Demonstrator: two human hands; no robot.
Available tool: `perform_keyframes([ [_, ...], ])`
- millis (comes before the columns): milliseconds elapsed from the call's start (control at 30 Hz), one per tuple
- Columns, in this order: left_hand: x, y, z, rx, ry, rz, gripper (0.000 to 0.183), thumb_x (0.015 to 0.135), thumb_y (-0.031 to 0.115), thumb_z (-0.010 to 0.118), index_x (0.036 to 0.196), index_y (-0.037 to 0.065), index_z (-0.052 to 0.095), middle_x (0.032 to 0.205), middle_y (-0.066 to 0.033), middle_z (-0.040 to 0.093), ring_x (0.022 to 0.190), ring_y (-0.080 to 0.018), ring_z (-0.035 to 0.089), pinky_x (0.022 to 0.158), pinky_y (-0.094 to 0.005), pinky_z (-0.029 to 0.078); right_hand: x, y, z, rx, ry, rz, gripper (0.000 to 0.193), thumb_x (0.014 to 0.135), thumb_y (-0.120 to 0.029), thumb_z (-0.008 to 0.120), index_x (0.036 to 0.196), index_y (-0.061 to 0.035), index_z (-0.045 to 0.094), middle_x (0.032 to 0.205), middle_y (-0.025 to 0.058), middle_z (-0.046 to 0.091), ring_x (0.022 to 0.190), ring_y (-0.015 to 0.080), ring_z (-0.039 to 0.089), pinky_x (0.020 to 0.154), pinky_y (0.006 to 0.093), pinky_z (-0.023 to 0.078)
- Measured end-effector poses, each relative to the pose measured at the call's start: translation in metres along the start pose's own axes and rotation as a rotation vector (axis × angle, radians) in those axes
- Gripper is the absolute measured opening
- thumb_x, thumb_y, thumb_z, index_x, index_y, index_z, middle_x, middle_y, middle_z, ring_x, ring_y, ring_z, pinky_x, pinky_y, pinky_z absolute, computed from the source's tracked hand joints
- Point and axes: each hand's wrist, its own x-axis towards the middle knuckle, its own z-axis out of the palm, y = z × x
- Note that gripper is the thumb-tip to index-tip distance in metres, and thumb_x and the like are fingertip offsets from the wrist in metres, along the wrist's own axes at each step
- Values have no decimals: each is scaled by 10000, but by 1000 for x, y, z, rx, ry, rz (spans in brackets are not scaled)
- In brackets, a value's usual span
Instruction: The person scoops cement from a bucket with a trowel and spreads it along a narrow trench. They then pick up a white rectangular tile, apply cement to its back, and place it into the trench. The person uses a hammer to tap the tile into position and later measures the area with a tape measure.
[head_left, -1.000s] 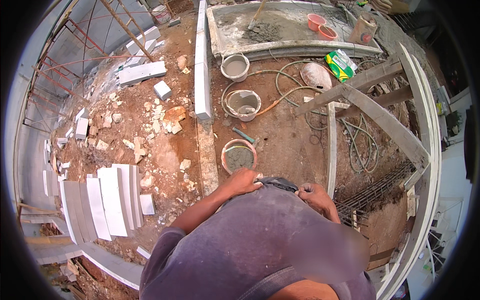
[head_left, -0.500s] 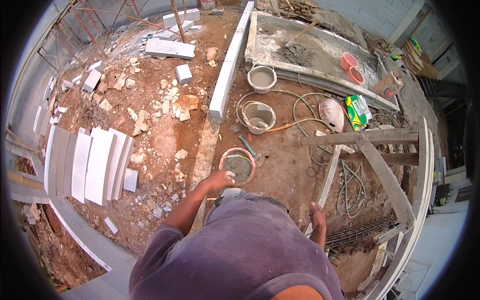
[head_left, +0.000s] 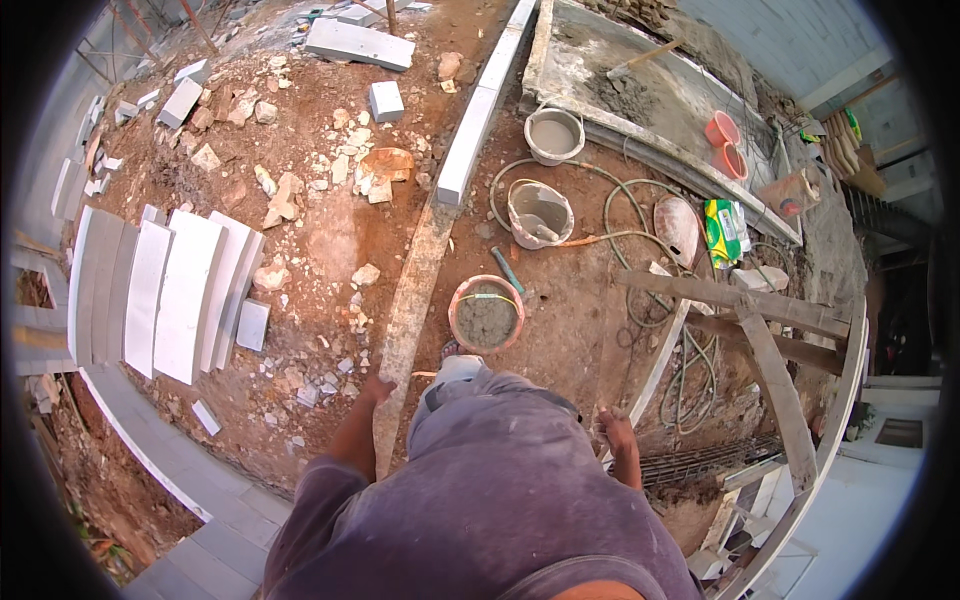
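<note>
A round reddish bucket (head_left: 460, 335) of wet grey mortar (head_left: 487, 320) stands on the dirt just ahead of me. Its thin yellowish handle lies across the top. My left hand (head_left: 377, 389) hangs low beside the long plank (head_left: 412, 285), apart from the bucket; its fingers are too small and foreshortened to read. My right hand (head_left: 617, 431) hangs at my other side with loosely bent fingers and nothing visible in it, near a pale wooden strip (head_left: 655, 370). A teal-handled tool (head_left: 507, 269) lies on the ground behind the bucket.
Two more buckets, one with grey liquid (head_left: 553, 136) and one partly filled (head_left: 540, 213), stand farther off beside a hose (head_left: 613, 215). White blocks (head_left: 190, 290) are stacked at left among rubble. A timber frame (head_left: 770, 370) stands at right; a mixing trough (head_left: 640, 75) lies beyond.
My left hand has left the mortar bucket's rim and dropped back to the left beside the plank. My right hand stays low at my side. The view has shifted and turned slightly.
</note>
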Motion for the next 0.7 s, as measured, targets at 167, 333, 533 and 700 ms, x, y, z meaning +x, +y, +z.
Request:
perform_keyframes([
  [167,22,41,-12,-85,-40,-15,457,851,181,760,1218,-29,586,942,-128,698,793,-196,670,652,-373,548,40,-48,32,-183,-26,-52,235,959,-303,629,838,-104,666,697,-11,572,618,116,546,552,320,434],
  [333,16,91,-15,-427,-42,143,224,913,142,716,1102,26,686,937,-17,676,805,-129,615,708,-307,503,127,-80,72,-506,-133,-181,281,919,-343,678,847,-73,660,704,17,609,623,155,561,591,329,460],
  [533,-42,84,-28,-490,-98,75,262,951,188,676,1168,41,670,955,5,674,850,-102,610,714,-269,491,212,-142,157,-791,-128,-201,435,832,-392,678,957,24,706,842,218,706,804,309,689,754,426,528],
  [700,-121,0,-2,-496,44,-216,266,994,203,618,1227,75,625,1004,-32,689,895,-161,677,738,-313,546,335,-143,223,-769,-322,-362,357,821,-291,661,1100,-78,727,1109,234,703,1071,372,671,949,446,514],
])
